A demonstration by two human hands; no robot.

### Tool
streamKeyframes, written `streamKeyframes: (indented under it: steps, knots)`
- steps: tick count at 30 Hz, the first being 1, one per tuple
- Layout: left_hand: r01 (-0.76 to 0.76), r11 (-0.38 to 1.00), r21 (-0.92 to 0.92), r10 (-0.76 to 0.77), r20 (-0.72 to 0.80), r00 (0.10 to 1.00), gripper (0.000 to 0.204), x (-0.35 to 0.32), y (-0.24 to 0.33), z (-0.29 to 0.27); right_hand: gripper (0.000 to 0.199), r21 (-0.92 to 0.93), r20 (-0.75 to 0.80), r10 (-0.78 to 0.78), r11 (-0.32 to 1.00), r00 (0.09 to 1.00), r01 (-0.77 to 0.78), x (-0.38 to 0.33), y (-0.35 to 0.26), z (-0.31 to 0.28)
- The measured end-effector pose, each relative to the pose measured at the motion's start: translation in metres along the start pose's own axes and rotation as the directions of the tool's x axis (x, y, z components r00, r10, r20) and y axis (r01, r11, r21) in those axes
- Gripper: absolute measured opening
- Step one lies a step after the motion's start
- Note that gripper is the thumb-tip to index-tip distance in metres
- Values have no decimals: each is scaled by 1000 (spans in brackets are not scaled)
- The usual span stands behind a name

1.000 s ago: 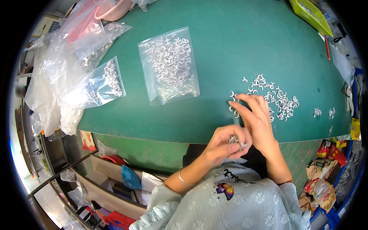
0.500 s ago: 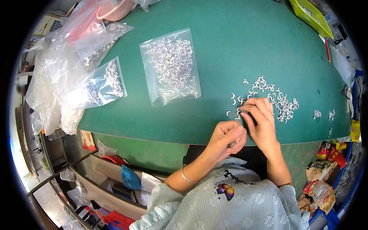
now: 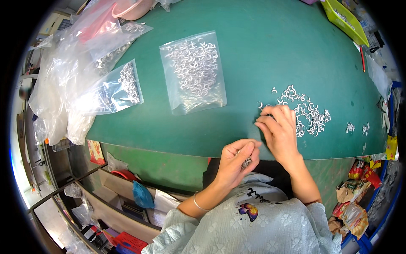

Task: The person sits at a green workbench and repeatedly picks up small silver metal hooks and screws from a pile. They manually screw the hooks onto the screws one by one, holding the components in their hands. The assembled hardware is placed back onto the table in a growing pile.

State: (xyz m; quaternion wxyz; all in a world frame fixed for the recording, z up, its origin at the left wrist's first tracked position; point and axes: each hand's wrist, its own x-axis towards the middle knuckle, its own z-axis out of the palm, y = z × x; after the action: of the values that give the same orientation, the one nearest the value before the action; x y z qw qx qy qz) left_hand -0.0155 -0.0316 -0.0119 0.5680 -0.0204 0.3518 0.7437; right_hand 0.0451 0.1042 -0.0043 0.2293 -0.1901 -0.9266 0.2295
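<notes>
Small silver crescent-shaped metal pieces (image 3: pixel 315 120) lie in a loose pile on the green table (image 3: pixel 253 55). My left hand (image 3: pixel 237 164) is closed around several such pieces just off the table's near edge; some silver shows between thumb and fingers. Over the left side of the pile, my right hand (image 3: pixel 278 132) is bent with thumb and fingertips close together near the tabletop. Whatever they pinch is hidden. One loose crescent (image 3: pixel 260 105) lies just beyond its fingers.
A clear bag of crescents (image 3: pixel 196 70) lies left of the pile, and a smaller bag (image 3: pixel 129 82) sits farther left by plastic sheeting (image 3: pixel 59 80). Two tiny clusters (image 3: pixel 350 127) are at right. A green basket (image 3: pixel 344 21) and pink basket (image 3: pixel 133 10) stand at the back.
My left hand has drawn back left, away from the right hand. My right hand has shifted slightly left, and a few loose crescents by its fingers no longer show.
</notes>
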Motion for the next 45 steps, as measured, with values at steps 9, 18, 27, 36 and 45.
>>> streamKeyframes:
  steps: [9,18,27,36,45]
  knots:
    - [-295,851,434,338,-23,941,18,0,1,13,7,588,190,271,738,944,-330,-16,-12,-25]
    - [-411,728,549,475,29,879,8,-7,-6,17,10,620,140,251,732,958,-283,-31,-23,-40]
    - [-319,829,460,376,-36,926,12,-22,-12,25,12,463,-46,188,874,981,-145,-43,-34,-46]
    - [-336,788,515,396,-7,918,14,-27,-16,23,13,419,-51,165,899,985,-129,-50,-37,-45]
    - [-74,997,-23,73,-63,995,12,-20,-20,24,14,190,-185,63,981,981,-27,-48,-41,-37]
